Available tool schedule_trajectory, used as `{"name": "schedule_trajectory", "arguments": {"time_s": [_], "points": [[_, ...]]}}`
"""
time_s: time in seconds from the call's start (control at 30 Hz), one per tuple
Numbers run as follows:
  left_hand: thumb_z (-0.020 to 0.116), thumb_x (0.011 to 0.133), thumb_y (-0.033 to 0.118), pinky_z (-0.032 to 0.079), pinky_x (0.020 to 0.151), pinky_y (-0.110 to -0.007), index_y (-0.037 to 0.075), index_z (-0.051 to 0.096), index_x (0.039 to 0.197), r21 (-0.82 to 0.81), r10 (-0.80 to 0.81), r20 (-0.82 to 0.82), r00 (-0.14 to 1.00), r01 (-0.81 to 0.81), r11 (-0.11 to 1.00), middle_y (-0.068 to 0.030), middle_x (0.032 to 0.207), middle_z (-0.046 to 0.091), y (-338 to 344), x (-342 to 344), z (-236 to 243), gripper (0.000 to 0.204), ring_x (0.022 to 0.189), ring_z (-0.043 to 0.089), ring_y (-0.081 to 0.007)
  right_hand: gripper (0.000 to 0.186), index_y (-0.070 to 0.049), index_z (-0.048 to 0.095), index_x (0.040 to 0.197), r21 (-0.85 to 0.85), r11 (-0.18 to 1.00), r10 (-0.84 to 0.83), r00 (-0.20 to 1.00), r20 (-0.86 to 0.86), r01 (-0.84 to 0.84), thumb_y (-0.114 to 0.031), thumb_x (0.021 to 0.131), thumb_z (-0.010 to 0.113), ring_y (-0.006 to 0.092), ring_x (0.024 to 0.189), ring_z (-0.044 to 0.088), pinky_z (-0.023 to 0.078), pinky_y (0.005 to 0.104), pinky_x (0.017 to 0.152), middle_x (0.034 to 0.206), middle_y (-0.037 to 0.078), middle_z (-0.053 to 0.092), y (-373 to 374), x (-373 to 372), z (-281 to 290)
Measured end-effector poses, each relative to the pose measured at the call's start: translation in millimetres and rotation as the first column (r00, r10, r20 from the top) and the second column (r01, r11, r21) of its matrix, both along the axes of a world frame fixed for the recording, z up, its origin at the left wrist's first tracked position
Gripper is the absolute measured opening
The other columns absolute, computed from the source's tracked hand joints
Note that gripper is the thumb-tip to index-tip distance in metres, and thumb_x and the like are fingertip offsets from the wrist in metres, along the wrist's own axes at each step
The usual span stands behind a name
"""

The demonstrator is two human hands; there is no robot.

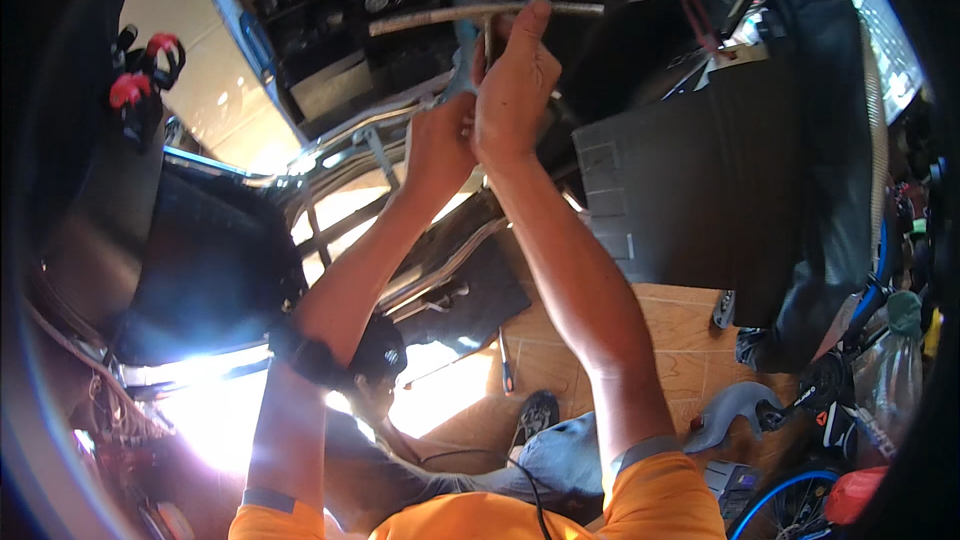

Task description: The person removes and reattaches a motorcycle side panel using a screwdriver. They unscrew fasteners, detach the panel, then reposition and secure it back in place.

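A wood-toned tiled floor [565, 365] spreads below, and above it stands a bulky metal frame [450, 268] whose bars cross beneath the hands. To the right, a broad black panel [690, 180] walls off the space beside the right forearm. A blue-rimmed wheel [800, 477] sits at lower right, near a clear plastic bag [890, 375]. A T-shaped bar [425, 18] is up at the top centre, crosspiece roughly level, in front of the dark interior; the right hand [513, 90] has its grip closed around the stem, thumb raised against the crosspiece. The left hand [438, 145] is just beside it, its grip turned away, so I cannot tell whether it pinches anything. Smallest, a screwdriver [507, 375] lies on the tiles.
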State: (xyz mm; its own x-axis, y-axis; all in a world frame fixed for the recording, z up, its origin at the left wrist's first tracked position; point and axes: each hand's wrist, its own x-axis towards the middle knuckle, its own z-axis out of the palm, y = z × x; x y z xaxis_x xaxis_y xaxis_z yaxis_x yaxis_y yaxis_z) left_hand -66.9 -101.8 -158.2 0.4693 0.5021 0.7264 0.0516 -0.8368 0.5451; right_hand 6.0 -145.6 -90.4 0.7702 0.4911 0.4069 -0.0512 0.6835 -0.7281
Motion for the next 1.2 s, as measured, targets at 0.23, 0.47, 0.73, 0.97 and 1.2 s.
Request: {"name": "schedule_trajectory", "arguments": {"time_s": [0.23, 0.47, 0.73, 0.97, 1.2], "points": [[0.065, 0.097, 0.014, 0.051, 0.061, -0.042, 0.0, 0.064, 0.098, -0.239, -0.223, -0.016, 0.975, 0.213, 0.947, -0.0193, 0.073, 0.068, 0.7, 2.5, -7.6, 0.014, 0.071, 0.071, -0.0383, 0.053, -0.01, 0.054, 0.066, -0.378, 0.744, 0.56, 0.823, -0.097, -0.551, -0.045, 0.105, 0.055, 0.0126, 0.05, 0.037, 0.034, 0.0303, 0.053, 0.054, -0.001, 0.04, -0.8, 43.9, 31.6], [0.078, 0.081, 0.012, 0.057, 0.066, -0.038, -0.001, 0.069, 0.087, -0.059, 0.015, 0.011, 1.0, -0.014, 0.998, -0.0185, 0.077, 0.073, 4.2, -1.2, -0.2, 0.017, 0.077, 0.075, -0.0334, 0.049, 0.0, 0.057, 0.134, -0.022, 0.99, -0.125, 0.949, 0.288, 0.137, -0.035, 0.101, 0.067, 0.0148, 0.085, 0.068, 0.053, 0.0286, 0.072, 0.098, 0.009, 0.066, -15.3, -3.2, -11.1], [0.072, 0.082, 0.015, 0.054, 0.063, -0.043, 0.001, 0.072, 0.088, -0.063, 0.026, 0.012, 1.0, -0.025, 0.998, -0.0202, 0.075, 0.071, 8.7, 0.4, -5.9, 0.015, 0.074, 0.071, -0.0398, 0.076, 0.002, 0.047, 0.148, 0.148, 0.925, -0.356, 0.662, 0.659, 0.351, -0.032, 0.089, 0.082, 0.0178, 0.099, 0.066, 0.056, 0.0314, 0.078, 0.116, 0.013, 0.062, 5.9, -2.0, 1.1], [0.065, 0.09, 0.015, 0.053, 0.071, -0.047, 0.0, 0.07, 0.098, -0.119, -0.128, -0.052, 0.99, 0.121, 0.985, -0.0245, 0.086, 0.071, 5.8, 0.0, -9.7, 0.018, 0.083, 0.07, -0.0441, 0.05, 0.004, 0.069, 0.118, 0.111, 0.955, -0.293, 0.823, 0.486, 0.275, -0.042, 0.098, 0.071, 0.0158, 0.071, 0.06, 0.049, 0.0293, 0.064, 0.087, 0.009, 0.066, 14.3, 5.8, -1.0], [0.071, 0.093, 0.019, 0.051, 0.065, -0.043, -0.002, 0.065, 0.098, -0.297, -0.271, -0.106, 0.957, 0.229, 0.927, -0.0225, 0.079, 0.069, 8.4, -5.2, -5.0, 0.022, 0.076, 0.071, -0.0396, 0.051, -0.002, 0.069, 0.083, -0.197, 0.78, 0.608, 0.794, 0.015, -0.594, -0.048, 0.103, 0.058, 0.0175, 0.052, 0.054, 0.044, 0.0299, 0.058, 0.059, 0.006, 0.059, 0.4, 42.0, 27.4]]}}
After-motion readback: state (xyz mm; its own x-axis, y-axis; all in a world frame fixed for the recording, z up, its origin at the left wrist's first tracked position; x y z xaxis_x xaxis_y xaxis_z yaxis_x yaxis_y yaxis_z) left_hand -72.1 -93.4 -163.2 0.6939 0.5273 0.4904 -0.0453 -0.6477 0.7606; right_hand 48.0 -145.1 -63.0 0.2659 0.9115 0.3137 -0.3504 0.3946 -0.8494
